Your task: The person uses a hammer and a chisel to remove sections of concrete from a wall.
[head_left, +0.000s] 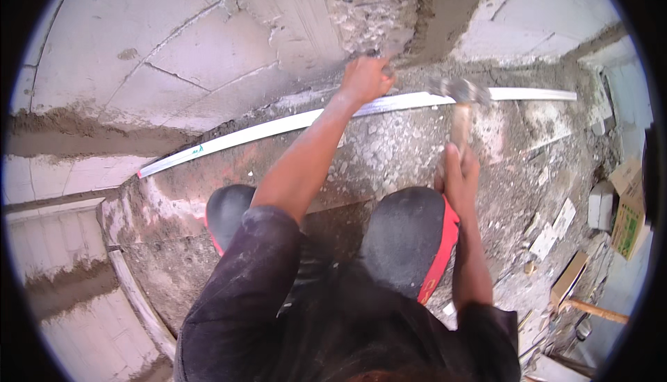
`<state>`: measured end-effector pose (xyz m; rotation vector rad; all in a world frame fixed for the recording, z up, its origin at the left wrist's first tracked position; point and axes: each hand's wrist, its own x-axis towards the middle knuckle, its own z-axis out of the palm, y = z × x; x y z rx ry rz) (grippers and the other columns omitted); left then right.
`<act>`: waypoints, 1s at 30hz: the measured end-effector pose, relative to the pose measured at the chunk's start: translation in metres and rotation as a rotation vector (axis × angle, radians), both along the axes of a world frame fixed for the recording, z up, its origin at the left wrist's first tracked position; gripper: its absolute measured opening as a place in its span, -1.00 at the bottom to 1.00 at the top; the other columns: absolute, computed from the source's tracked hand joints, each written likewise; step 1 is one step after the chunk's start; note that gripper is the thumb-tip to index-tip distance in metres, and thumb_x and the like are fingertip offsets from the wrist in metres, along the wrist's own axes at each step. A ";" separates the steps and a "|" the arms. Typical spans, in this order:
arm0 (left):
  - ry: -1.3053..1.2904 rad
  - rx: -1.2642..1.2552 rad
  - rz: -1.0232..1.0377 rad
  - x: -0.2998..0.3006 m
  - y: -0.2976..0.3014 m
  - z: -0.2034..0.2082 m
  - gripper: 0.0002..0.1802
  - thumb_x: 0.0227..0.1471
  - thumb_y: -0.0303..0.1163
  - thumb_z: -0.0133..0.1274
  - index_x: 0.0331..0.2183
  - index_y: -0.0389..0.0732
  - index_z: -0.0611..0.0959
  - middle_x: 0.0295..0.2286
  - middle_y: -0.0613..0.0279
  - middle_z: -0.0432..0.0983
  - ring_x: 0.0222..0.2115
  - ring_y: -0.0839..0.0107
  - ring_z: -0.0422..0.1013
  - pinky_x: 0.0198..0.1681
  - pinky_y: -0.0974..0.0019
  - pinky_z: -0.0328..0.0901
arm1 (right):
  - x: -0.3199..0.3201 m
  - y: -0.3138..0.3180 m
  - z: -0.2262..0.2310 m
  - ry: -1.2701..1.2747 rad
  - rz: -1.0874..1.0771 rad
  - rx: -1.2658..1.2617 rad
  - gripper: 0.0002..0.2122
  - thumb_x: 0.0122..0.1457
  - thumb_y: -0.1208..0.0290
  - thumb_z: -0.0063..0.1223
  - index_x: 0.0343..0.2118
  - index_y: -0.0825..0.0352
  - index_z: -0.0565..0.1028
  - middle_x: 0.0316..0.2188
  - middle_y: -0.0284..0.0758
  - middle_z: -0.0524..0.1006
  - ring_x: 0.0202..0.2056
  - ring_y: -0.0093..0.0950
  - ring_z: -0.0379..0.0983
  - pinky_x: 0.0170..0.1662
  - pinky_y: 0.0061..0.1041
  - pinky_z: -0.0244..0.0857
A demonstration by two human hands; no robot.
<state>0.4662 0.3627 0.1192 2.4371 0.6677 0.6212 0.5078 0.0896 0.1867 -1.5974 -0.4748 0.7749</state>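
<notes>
My right hand is wrapped round the wooden handle of a hammer. The hammer's metal head is blurred and stands over the long pale straight bar lying along the foot of the wall. Farther left, my left hand is closed at the wall's base, above the bar. A small dark bit shows just beyond its knuckles, but whatever its fingers grip is hidden. Directly past that hand, the wall has a rough, broken patch of mortar.
Crumbled grey rubble lies between the bar and my knees, which wear dark pads with red edges. At the right are broken white pieces, a cardboard box and a wooden handle. Pale block walls rise ahead and left.
</notes>
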 end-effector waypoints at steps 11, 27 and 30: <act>-0.112 0.291 -0.319 0.037 -0.057 0.148 -0.85 -0.19 -0.26 0.16 -0.55 -0.12 0.61 -0.60 0.14 0.53 -0.48 0.11 0.53 -0.42 0.04 0.41 | 0.034 -0.010 0.063 -0.010 -0.308 0.233 -0.65 0.35 0.10 -0.13 -0.44 0.29 0.25 -0.71 -0.41 0.24 -0.73 -0.60 0.18 -0.70 -0.59 0.08; -0.201 0.407 -0.154 0.038 -0.017 0.133 -0.80 -0.13 -0.19 0.22 -0.52 -0.06 0.57 -0.57 0.25 0.54 -0.46 0.16 0.52 -0.46 0.08 0.37 | 0.030 -0.023 0.076 -0.085 -0.306 0.191 -0.60 0.33 0.02 -0.13 -0.39 0.34 0.29 -0.68 -0.36 0.28 -0.73 -0.57 0.23 -0.70 -0.58 0.14; -0.288 0.457 -0.192 0.034 -0.015 0.132 -0.82 -0.12 -0.19 0.21 -0.52 -0.05 0.58 -0.58 0.26 0.54 -0.49 0.20 0.52 -0.48 0.12 0.37 | 0.029 -0.024 0.081 -0.082 -0.333 0.231 -0.60 0.33 0.03 -0.13 -0.39 0.35 0.30 -0.69 -0.36 0.28 -0.74 -0.56 0.22 -0.71 -0.58 0.14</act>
